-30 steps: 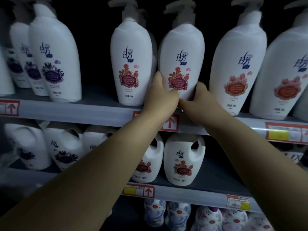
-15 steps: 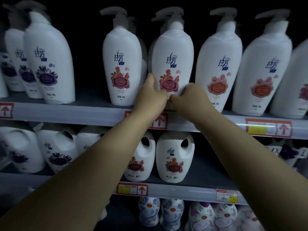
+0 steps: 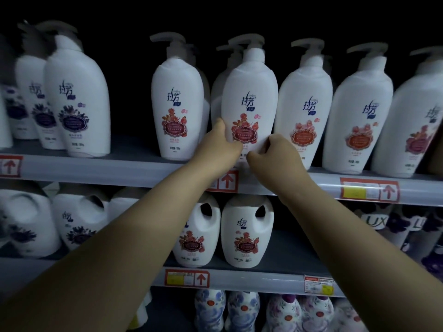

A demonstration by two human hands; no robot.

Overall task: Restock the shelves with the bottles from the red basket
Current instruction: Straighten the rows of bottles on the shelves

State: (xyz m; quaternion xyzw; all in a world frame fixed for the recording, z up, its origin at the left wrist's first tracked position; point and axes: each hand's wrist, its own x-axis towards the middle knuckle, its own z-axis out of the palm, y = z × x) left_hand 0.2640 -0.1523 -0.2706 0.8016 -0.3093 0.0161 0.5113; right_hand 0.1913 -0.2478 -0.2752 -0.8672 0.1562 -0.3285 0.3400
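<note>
While seating the pump bottle [image 3: 249, 99] upright on the upper shelf [image 3: 96, 168], grips its base with left hand [image 3: 219, 146] and right hand [image 3: 273, 154], fingers curled round its 2 sides. Probably placing, nearly done; next calls for releasing without tipping it.

White red-label pump bottle [image 3: 249, 97], upright, apparently on upper shelf [image 3: 96, 167] edge.

Brand 拉芳 marks the white pump bottles [image 3: 249, 101]; "LUX" shows on dark bottles [image 3: 375, 221]; red up-arrows mark shelf tags [image 3: 227, 180].
</note>
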